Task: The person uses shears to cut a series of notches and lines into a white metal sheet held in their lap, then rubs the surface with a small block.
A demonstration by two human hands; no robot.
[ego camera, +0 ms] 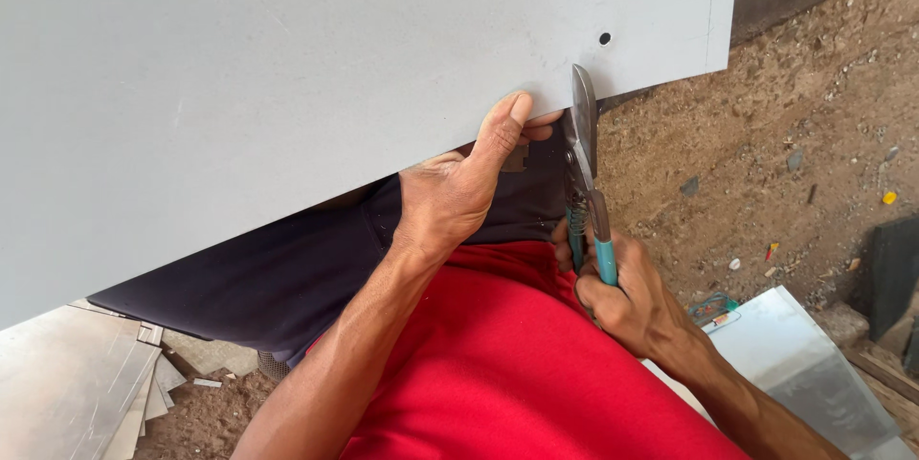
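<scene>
Two hands, one snips, one grey sheet.

Left hand (450, 194) pinching the lower edge of the sheet (287, 77), thumb flat on top, fingers curled under and mostly hidden. Right hand (627, 297) closed tight round the teal handles of the snips (584, 168). Snips near upright, long axis running from the right hand up to the sheet edge, blades pointing up and away, tips touching the edge just beside the left thumb and just below one small round hole (605, 38). Sheet across the lap, over dark trousers (287, 278) and a red shirt (498, 364), edge slanting up to the right. More metal sheets: a stack (77, 383) lower left, one piece (804, 355) lower right, on dirt ground (766, 134). No containers in view.
</scene>
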